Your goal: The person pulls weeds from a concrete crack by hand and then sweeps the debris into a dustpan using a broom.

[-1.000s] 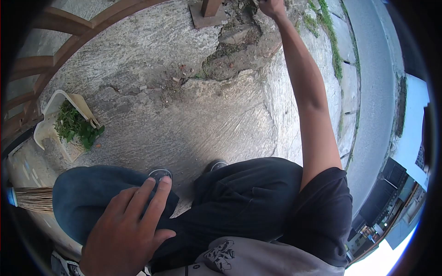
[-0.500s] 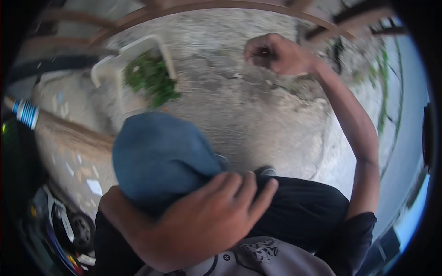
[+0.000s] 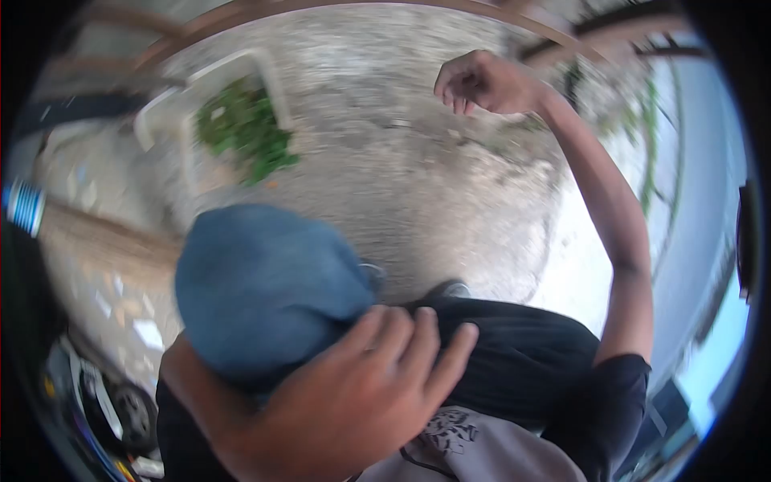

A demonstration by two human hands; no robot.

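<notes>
Blue cloth [image 3: 269, 289] under left hand [image 3: 353, 402] with fingers spread flat, right hand [image 3: 482, 82] raised, fingers curled, no writing legible

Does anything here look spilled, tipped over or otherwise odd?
Yes. The white dustpan lies on the concrete ground with green weeds spilling past its open edge. The right hand hangs curled above the ground; whether it holds anything is too blurred to tell.

An outdoor yard: rough concrete ground [image 3: 418, 185], a curved wooden railing [image 3: 337, 8] along the top, a white tray [image 3: 173, 112] of green weeds [image 3: 245, 136] upper left.
</notes>
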